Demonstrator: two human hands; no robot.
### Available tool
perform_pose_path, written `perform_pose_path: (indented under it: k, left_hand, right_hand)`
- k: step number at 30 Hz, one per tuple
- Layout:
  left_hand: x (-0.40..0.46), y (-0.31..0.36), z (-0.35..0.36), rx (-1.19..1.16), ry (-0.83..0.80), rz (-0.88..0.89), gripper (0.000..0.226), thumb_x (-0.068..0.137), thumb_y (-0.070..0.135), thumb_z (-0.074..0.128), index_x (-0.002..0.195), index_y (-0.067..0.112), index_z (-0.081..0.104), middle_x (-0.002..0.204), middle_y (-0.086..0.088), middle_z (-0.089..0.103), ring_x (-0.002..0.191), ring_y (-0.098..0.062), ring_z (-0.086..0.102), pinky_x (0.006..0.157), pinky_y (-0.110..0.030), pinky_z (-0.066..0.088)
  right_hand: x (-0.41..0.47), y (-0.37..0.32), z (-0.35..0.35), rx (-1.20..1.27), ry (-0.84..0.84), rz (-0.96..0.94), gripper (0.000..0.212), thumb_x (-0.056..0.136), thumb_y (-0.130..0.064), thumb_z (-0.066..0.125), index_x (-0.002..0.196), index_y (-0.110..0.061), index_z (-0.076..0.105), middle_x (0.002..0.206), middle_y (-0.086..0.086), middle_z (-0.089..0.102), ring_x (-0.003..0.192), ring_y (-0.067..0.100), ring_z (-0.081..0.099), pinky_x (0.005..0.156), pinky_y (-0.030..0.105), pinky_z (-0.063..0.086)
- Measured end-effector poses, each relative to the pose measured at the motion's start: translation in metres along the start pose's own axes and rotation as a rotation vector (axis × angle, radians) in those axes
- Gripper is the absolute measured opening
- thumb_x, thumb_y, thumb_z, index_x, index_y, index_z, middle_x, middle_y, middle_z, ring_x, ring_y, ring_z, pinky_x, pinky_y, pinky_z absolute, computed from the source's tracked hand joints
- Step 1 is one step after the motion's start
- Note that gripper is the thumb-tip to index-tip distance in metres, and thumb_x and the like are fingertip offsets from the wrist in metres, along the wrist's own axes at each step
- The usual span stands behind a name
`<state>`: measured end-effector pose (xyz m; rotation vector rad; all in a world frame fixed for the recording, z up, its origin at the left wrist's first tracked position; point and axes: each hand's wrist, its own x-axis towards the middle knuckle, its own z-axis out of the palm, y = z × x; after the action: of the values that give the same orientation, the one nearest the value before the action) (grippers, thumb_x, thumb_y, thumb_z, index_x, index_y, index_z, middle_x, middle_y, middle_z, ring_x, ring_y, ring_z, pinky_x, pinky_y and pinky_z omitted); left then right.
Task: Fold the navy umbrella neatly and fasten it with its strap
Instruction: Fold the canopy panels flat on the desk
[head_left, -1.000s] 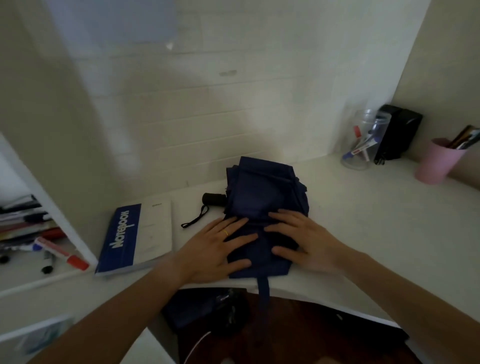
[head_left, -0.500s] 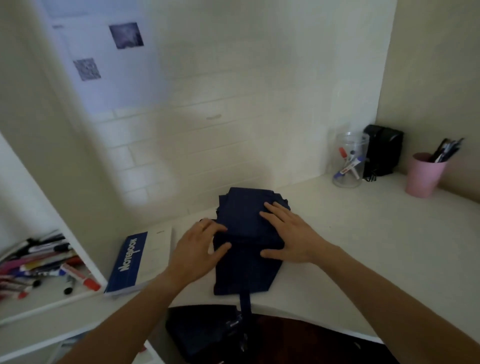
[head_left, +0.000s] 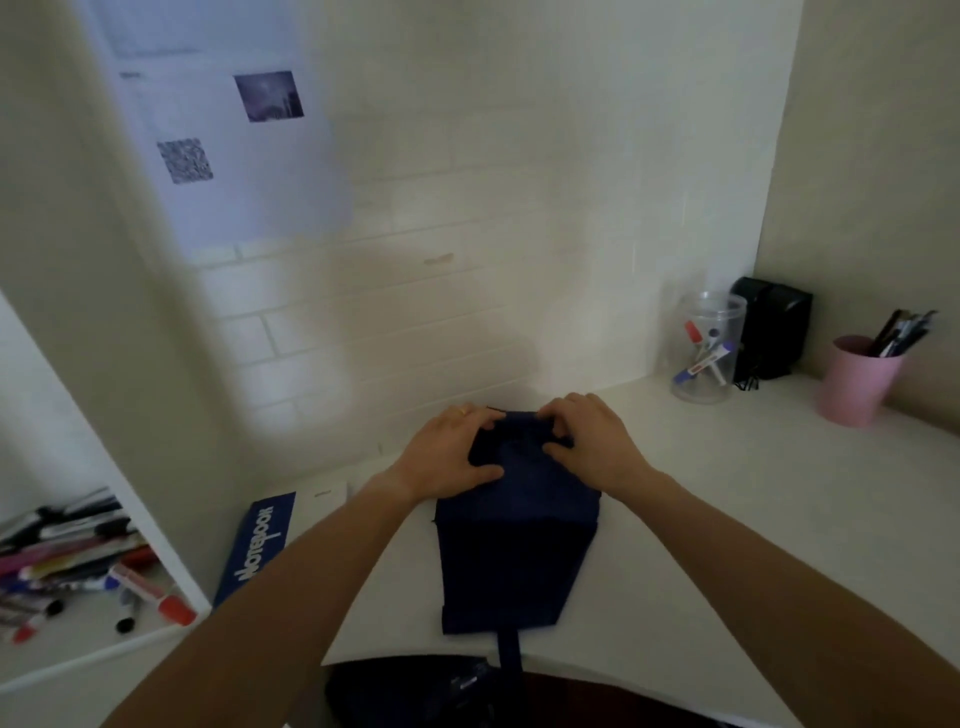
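The navy umbrella (head_left: 514, 551) lies flat on the white desk (head_left: 727, 519), its strap (head_left: 509, 656) hanging over the near edge. The left hand (head_left: 447, 457) and right hand (head_left: 587, 441) pinch its far end. White brick wall (head_left: 467, 208) behind; notebook (head_left: 260, 540) left.

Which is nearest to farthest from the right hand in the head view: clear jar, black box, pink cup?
From the right hand:
1. Clear jar of markers, back right on the desk.
2. Black box, behind the jar against the wall.
3. Pink cup of pens, far right.
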<state>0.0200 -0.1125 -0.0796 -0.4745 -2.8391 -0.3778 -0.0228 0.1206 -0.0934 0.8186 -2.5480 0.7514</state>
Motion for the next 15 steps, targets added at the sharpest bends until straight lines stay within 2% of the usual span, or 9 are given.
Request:
perform_pose_path:
  k: [3, 7, 11, 13, 15]
  left_hand:
    - [-0.003, 0.000, -0.009, 0.025, 0.140, 0.078, 0.051, 0.077, 0.043, 0.080, 0.124, 0.029, 0.067, 0.109, 0.002, 0.061, 0.107, -0.018, 0.051, 0.092, -0.035, 0.046]
    - [-0.017, 0.005, -0.026, 0.017, 0.173, 0.145, 0.023, 0.077, 0.039, 0.082, 0.096, 0.031, 0.074, 0.098, 0.004, 0.061, 0.098, -0.017, 0.051, 0.085, -0.037, 0.047]
    - [-0.054, 0.016, -0.030, -0.172, 0.081, 0.186, 0.021, 0.080, 0.031, 0.082, 0.096, 0.027, 0.069, 0.096, 0.011, 0.071, 0.089, -0.005, 0.065, 0.082, -0.032, 0.055]
    - [-0.075, 0.017, -0.024, -0.184, 0.031, 0.191, 0.025, 0.081, 0.032, 0.081, 0.103, 0.028, 0.070, 0.095, 0.013, 0.071, 0.086, -0.002, 0.065, 0.079, -0.025, 0.055]
    - [-0.093, 0.017, -0.014, -0.174, 0.004, 0.208, 0.021, 0.083, 0.034, 0.080, 0.103, 0.030, 0.073, 0.093, 0.012, 0.068, 0.083, -0.003, 0.063, 0.076, -0.024, 0.053]
  right_hand:
    - [-0.002, -0.007, -0.009, 0.077, 0.032, -0.006, 0.015, 0.078, -0.018, 0.078, 0.091, -0.022, 0.072, 0.081, -0.008, 0.054, 0.077, 0.012, 0.052, 0.066, 0.016, 0.037]
    - [-0.023, -0.025, -0.028, 0.186, -0.006, -0.039, 0.018, 0.077, -0.011, 0.078, 0.083, -0.025, 0.069, 0.081, -0.009, 0.067, 0.073, 0.007, 0.064, 0.070, 0.023, 0.052]
    - [-0.055, -0.038, -0.039, 0.218, -0.088, -0.026, 0.019, 0.079, -0.009, 0.077, 0.088, -0.024, 0.070, 0.079, -0.010, 0.072, 0.074, 0.006, 0.067, 0.071, 0.023, 0.055]
    - [-0.073, -0.045, -0.038, 0.210, -0.135, -0.032, 0.021, 0.079, -0.009, 0.077, 0.095, -0.022, 0.074, 0.081, -0.010, 0.072, 0.075, 0.004, 0.066, 0.071, 0.020, 0.054]
    - [-0.090, -0.050, -0.032, 0.188, -0.188, -0.047, 0.020, 0.078, -0.010, 0.078, 0.093, -0.023, 0.078, 0.083, -0.011, 0.070, 0.073, 0.002, 0.064, 0.070, 0.020, 0.054]
